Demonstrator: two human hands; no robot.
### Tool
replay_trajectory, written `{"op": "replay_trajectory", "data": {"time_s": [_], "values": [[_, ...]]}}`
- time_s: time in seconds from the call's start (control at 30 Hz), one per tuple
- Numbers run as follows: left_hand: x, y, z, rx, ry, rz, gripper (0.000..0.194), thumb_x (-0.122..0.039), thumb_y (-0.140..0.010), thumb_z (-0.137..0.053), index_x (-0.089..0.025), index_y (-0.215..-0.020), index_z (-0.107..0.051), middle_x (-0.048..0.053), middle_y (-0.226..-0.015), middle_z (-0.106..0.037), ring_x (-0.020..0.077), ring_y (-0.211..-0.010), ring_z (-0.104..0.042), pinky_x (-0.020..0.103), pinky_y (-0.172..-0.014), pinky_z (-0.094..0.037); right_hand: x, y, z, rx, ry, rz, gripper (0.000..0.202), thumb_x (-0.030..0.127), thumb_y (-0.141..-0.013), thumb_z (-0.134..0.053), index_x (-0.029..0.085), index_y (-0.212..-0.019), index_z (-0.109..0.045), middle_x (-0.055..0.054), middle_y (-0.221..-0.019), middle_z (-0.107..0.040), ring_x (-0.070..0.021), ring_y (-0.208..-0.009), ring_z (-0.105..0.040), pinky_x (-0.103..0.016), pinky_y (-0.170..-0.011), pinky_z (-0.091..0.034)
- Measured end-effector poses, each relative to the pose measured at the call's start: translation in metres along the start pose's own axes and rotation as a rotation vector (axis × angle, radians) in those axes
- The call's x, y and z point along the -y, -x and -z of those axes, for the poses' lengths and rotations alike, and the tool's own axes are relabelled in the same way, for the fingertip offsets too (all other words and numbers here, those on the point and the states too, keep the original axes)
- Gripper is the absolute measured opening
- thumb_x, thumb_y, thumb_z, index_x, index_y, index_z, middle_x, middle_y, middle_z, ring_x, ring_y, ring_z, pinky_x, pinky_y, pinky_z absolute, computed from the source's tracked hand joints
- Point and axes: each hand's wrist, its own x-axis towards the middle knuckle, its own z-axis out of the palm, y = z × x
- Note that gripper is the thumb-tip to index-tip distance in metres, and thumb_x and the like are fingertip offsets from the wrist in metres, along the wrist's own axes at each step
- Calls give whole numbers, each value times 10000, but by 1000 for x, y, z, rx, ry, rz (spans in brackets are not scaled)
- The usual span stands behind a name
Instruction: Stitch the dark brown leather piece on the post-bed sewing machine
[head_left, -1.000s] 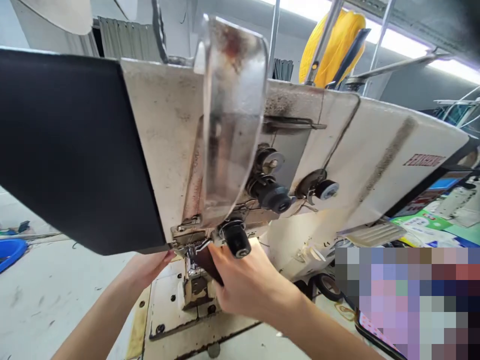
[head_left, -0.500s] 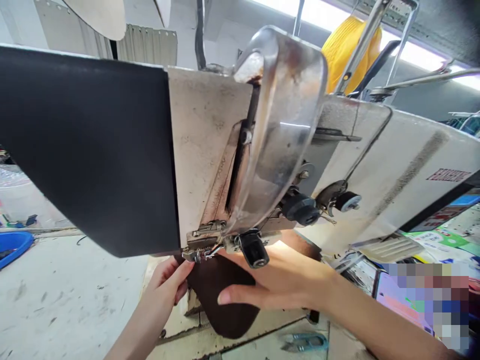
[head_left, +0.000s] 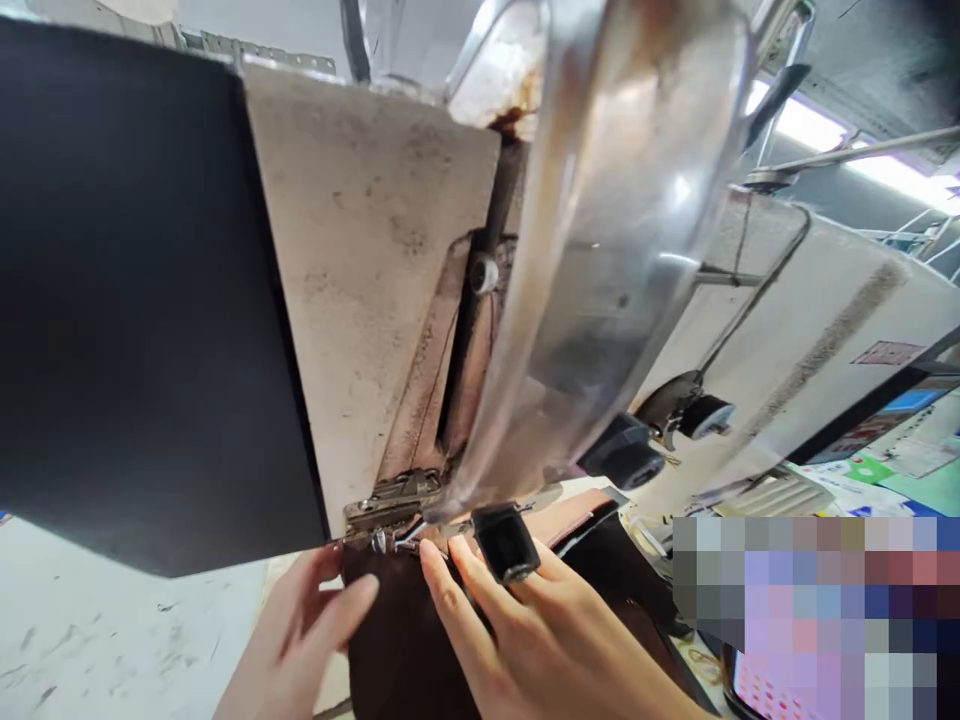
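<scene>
A worn cream sewing machine point(head_left: 375, 260) fills most of the view, with a clear curved guard point(head_left: 600, 270) over its head and a black panel point(head_left: 127, 300) on its left side. Under its needle area lies a dark brown piece of leather point(head_left: 405, 640). My left hand point(head_left: 300, 640) rests its fingers and thumb on the piece's left edge. My right hand point(head_left: 540, 640) lies flat on the piece, fingers pointing at the presser foot point(head_left: 390, 535). A black knob point(head_left: 506, 542) hangs just above my right fingers.
The white, scuffed table point(head_left: 112, 640) spreads to the left. Black tension knobs point(head_left: 675, 430) stick out of the machine's face. Colourful printed papers point(head_left: 892, 470) lie at the right, above a blurred patch. A pink edge of material point(head_left: 577, 515) shows behind my right hand.
The view has moved closer to the machine and lower. Both hands have shifted onto the brown piece, which now lies further under the needle area; the right hand flattened on it.
</scene>
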Motion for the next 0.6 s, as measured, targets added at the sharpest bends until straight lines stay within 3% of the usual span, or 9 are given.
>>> {"op": "replay_trajectory", "data": {"time_s": [0.07, 0.17, 0.23, 0.37, 0.5, 0.6], "values": [[3, -4, 0, -96, 64, 5, 588, -656, -607, -769, -197, -971, -713, 75, -1041, -722, 245, -901, -663, 274, -676, -553, -8, -8, 8, -10, -41, 38, 420, 452, -934, -561, 81, -1099, -667, -173, -1080, -720, -256, -842, -685, -354, -633, -537], [3, -11, -5, -49, 50, -47, 515, -631, -634, -767, -169, -860, -728, 59, -785, -715, 223, -734, -643, 269, -597, -518, -16, -15, 18, 17, -128, 76, 587, 631, -908, -554, 85, -1100, -653, -162, -1027, -710, -270, -875, -674, -350, -683, -533], [2, -12, -9, -37, 41, -65, 509, -632, -609, -784, -166, -805, -726, 41, -666, -680, 214, -673, -624, 266, -569, -501, -18, -15, 19, 56, -172, 61, 553, 612, -922, -555, 119, -1164, -625, -142, -1055, -698, -269, -926, -665, -346, -747, -527], [5, -8, -12, -118, 164, -28, 558, -687, -598, -771, -183, -833, -722, 33, -712, -699, 216, -733, -640, 262, -614, -520, -12, -9, 12, 93, -202, 20, 509, 588, -930, -562, 158, -1200, -604, -130, -1092, -684, -271, -963, -655, -343, -768, -521], [11, -8, -8, -24, 257, 69, 588, -687, -552, -810, -168, -804, -699, -2, -636, -648, 146, -615, -564, 220, -545, -465, -6, -9, 3, 98, -207, 12, 513, 603, -914, -577, 165, -1180, -614, -128, -1098, -681, -268, -958, -653, -336, -753, -518], [12, -10, -6, -26, 267, 86, 582, -681, -554, -814, -163, -785, -684, -23, -619, -618, 110, -578, -519, 194, -517, -421, -7, -11, 0, 80, -206, 20, 538, 640, -887, -590, 160, -1124, -638, -128, -1088, -682, -262, -926, -652, -332, -721, -514]]}}
